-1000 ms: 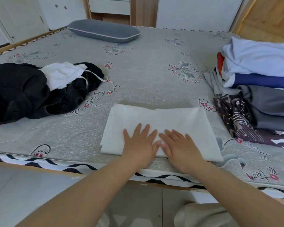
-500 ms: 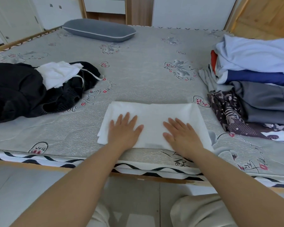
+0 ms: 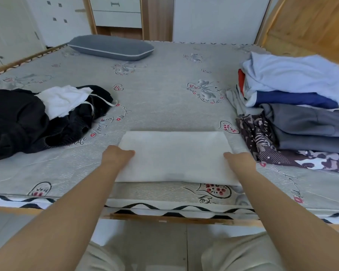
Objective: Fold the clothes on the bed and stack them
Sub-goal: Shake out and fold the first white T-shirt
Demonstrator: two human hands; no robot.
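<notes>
A folded white garment [image 3: 174, 156] lies near the front edge of the bed [image 3: 164, 90]. My left hand [image 3: 116, 154] grips its left side, thumb on top and fingers tucked under the cloth. At the right side my right hand [image 3: 240, 158] holds it the same way. A stack of folded clothes [image 3: 301, 106] stands at the right of the bed, light blue on top. On the left lies a heap of unfolded black clothes [image 3: 27, 122] with a crumpled white piece [image 3: 63, 100] on it.
A grey pillow [image 3: 111, 46] lies at the far end of the bed. White cabinets and drawers stand behind it, and a wooden panel [image 3: 311, 22] rises at the far right. The bed's wooden front rail [image 3: 164, 219] runs just before my legs.
My hands slid apart from the middle of the white garment to its left and right sides and now take hold of them. The view has tilted up a little.
</notes>
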